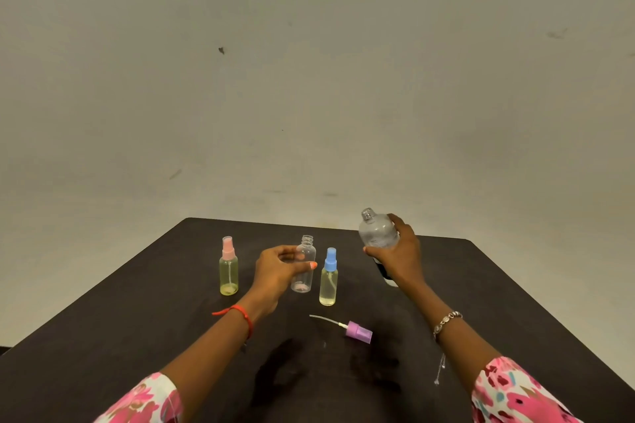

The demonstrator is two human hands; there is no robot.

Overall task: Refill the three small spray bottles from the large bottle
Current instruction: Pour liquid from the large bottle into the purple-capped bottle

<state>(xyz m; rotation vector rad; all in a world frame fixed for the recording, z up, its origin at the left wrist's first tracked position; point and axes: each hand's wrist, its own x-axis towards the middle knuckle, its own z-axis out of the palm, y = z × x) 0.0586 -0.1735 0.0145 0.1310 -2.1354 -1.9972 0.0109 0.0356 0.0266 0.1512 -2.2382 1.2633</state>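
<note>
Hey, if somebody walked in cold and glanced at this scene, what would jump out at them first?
Probably the two hands at mid-table: the left hand steadies an uncapped clear spray bottle, and the right hand holds the open large bottle raised beside it. Next, the purple spray cap lying loose on the dark table nearer the person, and the pink-capped bottle and blue-capped bottle standing either side.

Dark matte table (137,312). On it: pink-capped small clear spray bottle (228,268) left of the left hand (275,273); uncapped clear small bottle (304,266) at its fingertips; blue-capped small spray bottle (329,280) between the hands; loose purple spray pump with dip tube (357,331) lying nearer, between the forearms.
</note>
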